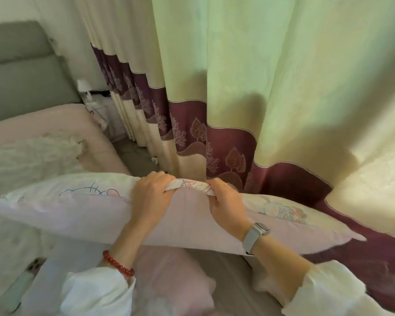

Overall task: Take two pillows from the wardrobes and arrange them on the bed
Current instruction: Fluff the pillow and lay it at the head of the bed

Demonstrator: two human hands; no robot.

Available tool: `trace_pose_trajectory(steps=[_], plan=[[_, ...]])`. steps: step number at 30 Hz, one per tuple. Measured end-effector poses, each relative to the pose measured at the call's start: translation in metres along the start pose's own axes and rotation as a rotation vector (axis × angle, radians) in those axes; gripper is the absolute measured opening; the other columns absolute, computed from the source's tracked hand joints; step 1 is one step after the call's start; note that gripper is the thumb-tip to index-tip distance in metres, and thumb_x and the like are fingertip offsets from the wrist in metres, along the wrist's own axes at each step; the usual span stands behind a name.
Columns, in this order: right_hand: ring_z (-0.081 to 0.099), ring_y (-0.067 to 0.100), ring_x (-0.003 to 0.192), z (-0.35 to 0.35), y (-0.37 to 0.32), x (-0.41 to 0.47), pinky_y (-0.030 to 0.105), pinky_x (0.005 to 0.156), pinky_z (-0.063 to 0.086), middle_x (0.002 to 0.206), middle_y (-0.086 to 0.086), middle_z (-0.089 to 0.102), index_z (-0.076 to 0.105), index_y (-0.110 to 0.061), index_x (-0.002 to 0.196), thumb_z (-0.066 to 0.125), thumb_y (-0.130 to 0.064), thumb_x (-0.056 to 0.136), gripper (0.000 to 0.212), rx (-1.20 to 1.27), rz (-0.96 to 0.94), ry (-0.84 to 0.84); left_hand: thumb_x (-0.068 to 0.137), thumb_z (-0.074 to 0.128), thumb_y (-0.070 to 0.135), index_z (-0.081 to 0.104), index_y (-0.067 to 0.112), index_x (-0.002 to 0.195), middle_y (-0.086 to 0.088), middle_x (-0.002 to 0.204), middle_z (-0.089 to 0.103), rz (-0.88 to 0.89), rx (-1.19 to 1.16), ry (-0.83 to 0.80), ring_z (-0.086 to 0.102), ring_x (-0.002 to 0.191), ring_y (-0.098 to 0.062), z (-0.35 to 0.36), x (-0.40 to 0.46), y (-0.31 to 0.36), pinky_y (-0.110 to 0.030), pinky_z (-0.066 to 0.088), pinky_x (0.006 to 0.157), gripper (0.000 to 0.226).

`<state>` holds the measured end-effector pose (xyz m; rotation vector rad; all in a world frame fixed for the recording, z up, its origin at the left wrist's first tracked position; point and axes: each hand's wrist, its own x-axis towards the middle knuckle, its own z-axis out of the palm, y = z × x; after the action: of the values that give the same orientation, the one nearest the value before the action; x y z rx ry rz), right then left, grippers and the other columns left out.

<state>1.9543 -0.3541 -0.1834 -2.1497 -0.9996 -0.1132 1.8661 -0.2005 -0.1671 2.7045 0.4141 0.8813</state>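
One pale pink pillow (78,215) with cartoon line drawings, its top edge bunched where left hand (149,197) and right hand (226,201) pinch it.

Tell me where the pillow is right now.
In the head view the pillow is held up across the lower middle, gripped at its top edge by the left hand and right hand, curtain behind, bed left.

Soft backlit daylight, warped blurry edges
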Motion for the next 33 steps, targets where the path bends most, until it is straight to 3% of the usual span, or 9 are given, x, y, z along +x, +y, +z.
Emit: trace_pose_trajectory(steps=[4,7,11,15,19,25,29,33], plan=[[0.058,0.029,0.08,0.019,0.013,0.065,0.026,0.062,0.033,0.092,0.012,0.065,0.056,-0.009,0.097,0.051,-0.01,0.089,0.01,0.062,-0.081,-0.097,0.074,0.051,0.024,0.067,0.008,0.066,-0.009,0.053,0.06,-0.083,0.116,0.031,0.054,0.05,-0.03,0.008,0.037,-0.024,-0.034,0.038,0.045,0.024],[0.059,0.027,0.082,0.041,0.017,0.109,0.026,0.062,0.034,0.093,0.01,0.065,0.056,-0.011,0.097,0.051,-0.013,0.089,0.01,0.094,-0.153,-0.164,0.074,0.047,0.029,0.067,0.009,0.065,-0.009,0.053,0.06,-0.166,0.148,0.06,0.053,0.052,-0.03,0.013,0.058,-0.052,-0.032,0.029,0.05,0.031],[0.06,0.025,0.086,0.074,0.018,0.17,0.03,0.067,0.041,0.098,0.006,0.066,0.056,-0.015,0.103,0.048,-0.018,0.09,0.015,0.127,-0.229,-0.269,0.072,0.053,0.038,0.072,0.008,0.069,-0.011,0.062,0.067,-0.343,0.039,0.101,0.049,0.064,-0.018,0.021,0.091,-0.097,-0.037,0.038,0.056,0.035],[0.059,0.024,0.087,0.116,0.014,0.242,0.027,0.066,0.036,0.1,0.004,0.066,0.054,-0.019,0.105,0.046,-0.019,0.09,0.017,0.136,-0.26,-0.36,0.068,0.058,0.03,0.073,0.009,0.07,-0.013,0.063,0.067,-0.453,0.044,0.125,0.055,0.066,-0.024,0.032,0.136,-0.154,-0.041,0.045,0.057,0.026],[0.058,0.029,0.099,0.166,-0.011,0.321,0.033,0.08,0.04,0.109,0.005,0.065,0.052,-0.02,0.111,0.043,-0.015,0.089,0.024,0.157,-0.214,-0.457,0.065,0.063,0.019,0.073,0.009,0.069,-0.012,0.059,0.067,-0.52,0.14,0.206,0.055,0.063,-0.028,0.032,0.186,-0.224,-0.032,0.033,0.058,0.014],[0.056,0.033,0.104,0.237,-0.066,0.429,0.037,0.084,0.043,0.112,0.01,0.064,0.052,-0.019,0.114,0.042,-0.012,0.087,0.03,0.218,-0.158,-0.516,0.069,0.063,0.02,0.073,0.01,0.073,-0.012,0.068,0.069,-0.6,0.226,0.241,0.055,0.072,-0.029,0.006,0.257,-0.327,-0.036,0.039,0.064,0.015],[0.055,0.033,0.106,0.283,-0.094,0.508,0.037,0.088,0.042,0.115,0.011,0.062,0.05,-0.015,0.118,0.041,-0.014,0.09,0.029,0.211,-0.273,-0.573,0.069,0.075,0.01,0.074,0.009,0.077,-0.012,0.071,0.068,-0.651,0.139,0.28,0.046,0.074,-0.021,-0.01,0.308,-0.398,-0.031,0.036,0.068,0.008],[0.056,0.035,0.103,0.339,-0.12,0.591,0.038,0.081,0.043,0.11,0.014,0.064,0.052,-0.011,0.111,0.043,-0.021,0.093,0.023,0.235,-0.376,-0.596,0.067,0.077,0.01,0.074,0.006,0.081,-0.013,0.073,0.069,-0.645,0.188,0.309,0.046,0.074,-0.023,-0.021,0.356,-0.472,-0.025,0.03,0.065,0.015]])
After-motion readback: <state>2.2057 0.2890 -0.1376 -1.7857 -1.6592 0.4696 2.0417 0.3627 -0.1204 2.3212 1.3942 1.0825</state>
